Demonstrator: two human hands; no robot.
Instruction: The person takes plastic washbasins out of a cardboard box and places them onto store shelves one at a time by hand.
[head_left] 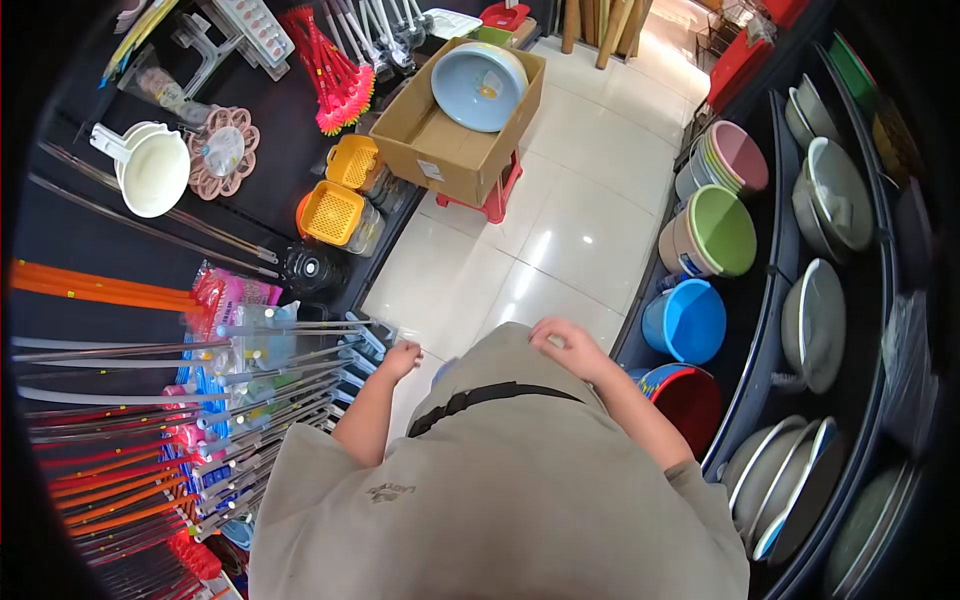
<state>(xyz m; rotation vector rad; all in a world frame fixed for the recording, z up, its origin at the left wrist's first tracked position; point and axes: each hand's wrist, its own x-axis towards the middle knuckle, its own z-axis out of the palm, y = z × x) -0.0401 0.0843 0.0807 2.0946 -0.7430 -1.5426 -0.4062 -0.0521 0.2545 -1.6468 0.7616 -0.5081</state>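
Observation:
My left hand (pixel 403 360) hangs beside my body with its fingers curled in and nothing visible in them. It is nearest to the light-blue ends (pixel 368 345) of several mop or broom poles on the left rack. My right hand (pixel 565 348) is in front of my grey-brown shirt (pixel 500 450), at or just over the cloth; whether it touches cannot be told. Its fingers are loosely bent, with thumb and fingers apart, and I see no object in it. A blue bucket (pixel 685 320) stands on the shelf to its right.
Ahead, a cardboard box (pixel 440 160) holding blue basins (pixel 470 90) rests on a red stool (pixel 500 195). Tiled floor (pixel 550 220) runs between the shelves. Buckets and grey basins (pixel 812 325) line the right; yellow baskets (pixel 333 212), ladles and white dippers (pixel 155 175) are on the left.

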